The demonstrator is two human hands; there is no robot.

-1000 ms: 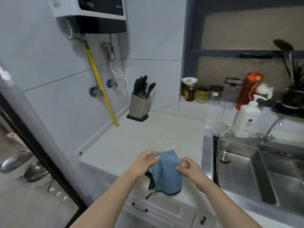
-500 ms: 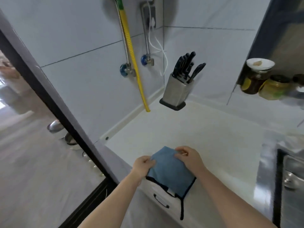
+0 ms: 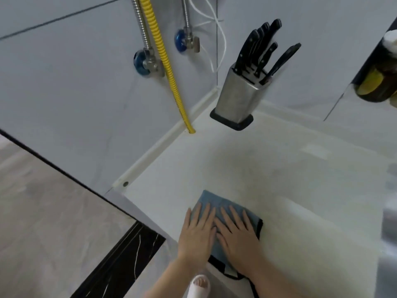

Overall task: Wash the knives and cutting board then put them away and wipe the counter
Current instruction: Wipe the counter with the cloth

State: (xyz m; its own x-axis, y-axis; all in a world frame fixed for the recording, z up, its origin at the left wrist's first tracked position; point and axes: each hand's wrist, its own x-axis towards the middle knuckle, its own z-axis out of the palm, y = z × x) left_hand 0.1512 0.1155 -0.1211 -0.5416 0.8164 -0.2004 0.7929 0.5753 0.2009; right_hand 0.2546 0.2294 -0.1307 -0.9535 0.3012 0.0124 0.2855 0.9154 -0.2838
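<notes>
Since half a second ago the blue cloth [image 3: 217, 203] has gone from being held by its edges at the counter lip to lying flat on the white counter [image 3: 279, 175], and my view has dropped closer to the work. Both hands have changed from pinching the fabric to pressing it. My left hand [image 3: 196, 233] lies palm down with fingers straight and spread over the cloth's left part; my right hand [image 3: 238, 235] lies the same way just beside it, the two touching at the index fingers. Neither hand grips anything.

I judge this to be the start of the wiping step: the cloth is seated near the front left corner of the counter, and its black-trimmed near edge hangs over the counter lip. The rest of the counter, towards the back wall and towards the right, is not yet covered by the cloth.

Containers: the steel knife block [image 3: 238, 100] stands upright at the back corner, well apart from the cloth. Several black knife handles [image 3: 257, 50] stick out of its top, so I take the knives as put away. No cutting board is in view. A dark jar [image 3: 380, 82] with yellowish contents shows at the right edge; I cannot tell what it holds.
</notes>
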